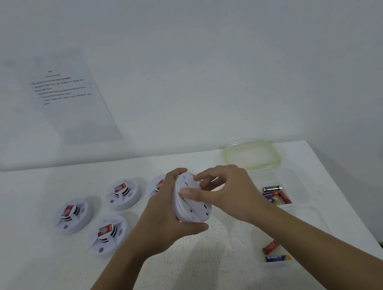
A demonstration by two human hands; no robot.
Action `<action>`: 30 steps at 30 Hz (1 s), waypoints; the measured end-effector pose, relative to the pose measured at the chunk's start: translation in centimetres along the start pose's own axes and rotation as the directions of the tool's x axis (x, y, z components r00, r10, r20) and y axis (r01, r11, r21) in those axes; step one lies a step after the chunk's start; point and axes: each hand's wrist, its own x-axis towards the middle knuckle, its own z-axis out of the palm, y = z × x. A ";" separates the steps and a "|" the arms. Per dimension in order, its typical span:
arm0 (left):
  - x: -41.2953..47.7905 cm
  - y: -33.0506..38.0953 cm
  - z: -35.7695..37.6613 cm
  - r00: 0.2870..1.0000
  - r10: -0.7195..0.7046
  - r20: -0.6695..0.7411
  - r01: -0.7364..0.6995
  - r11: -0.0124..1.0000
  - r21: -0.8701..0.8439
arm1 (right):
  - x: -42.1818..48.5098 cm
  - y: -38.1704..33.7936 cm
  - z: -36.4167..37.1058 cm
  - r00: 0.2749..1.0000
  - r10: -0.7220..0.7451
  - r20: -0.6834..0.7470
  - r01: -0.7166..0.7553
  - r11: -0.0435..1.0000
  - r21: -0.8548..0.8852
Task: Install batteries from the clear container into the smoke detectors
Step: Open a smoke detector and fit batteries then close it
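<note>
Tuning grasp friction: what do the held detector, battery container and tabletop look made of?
Held detector: likely moulded white plastic, matte, with slotted vents. Battery container: clear plastic, see-through walls, faint glossy edges. Tabletop: white, matte, worn speckles; painted board or laminate, cannot tell.

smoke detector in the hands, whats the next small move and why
Probably twist the back of the smoke detector open with the right hand while the left hand grips it. Its back looks closed, neither hand holds a battery, and the batteries lie in the clear container.
</note>
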 end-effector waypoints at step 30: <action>-3.3 0.1 0.2 0.971 -0.213 -0.110 0.169 0.934 -0.316 | -1.6 1.4 1.8 0.956 0.254 0.149 -0.272 0.567 0.778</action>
